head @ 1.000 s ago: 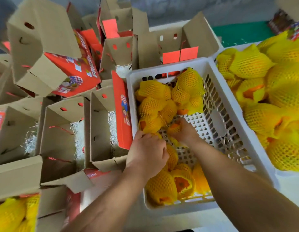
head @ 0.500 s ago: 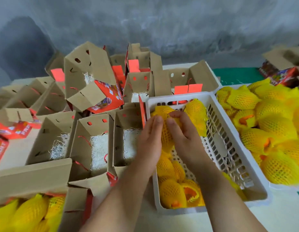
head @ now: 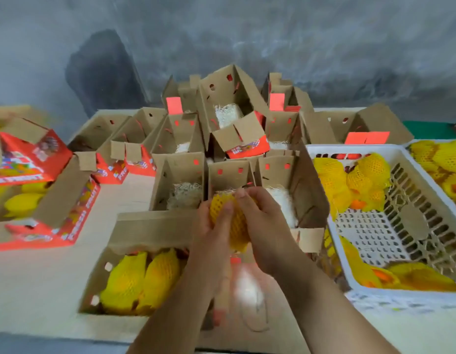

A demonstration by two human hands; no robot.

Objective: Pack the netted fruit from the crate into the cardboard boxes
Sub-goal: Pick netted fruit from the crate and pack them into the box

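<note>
Both hands have come away from the white plastic crate [head: 321,154] since the earlier frames and now sit left of it, carrying one netted fruit [head: 230,221] above the near cardboard box [head: 150,226]. That fruit, wrapped in yellow foam mesh, is held upright between the two palms: the left hand [head: 216,233] curls its grip round the left side with a finger laid up the front, and the right hand [head: 262,226] clamps the right side with its fingertips [head: 241,194] over the top. Below and left of it, two more netted fruits [head: 142,279] already lie side by side in the near box, whose far flap stands up behind them. Just beyond the hands, three open boxes stand in a row, each with pale shredded padding [head: 187,194] on its floor. More open boxes crowd behind them, one tipped box [head: 232,116] resting on top with red printed sides. To the right, the crate has netted fruit heaped at its far end [head: 349,180] and some at its near end, with bare lattice floor between. A second load of yellow fruit [head: 444,164] shows at the right edge. On the left of the counter [head: 42,277] a red printed box [head: 35,200] holds yellow fruit too, blurred.
</note>
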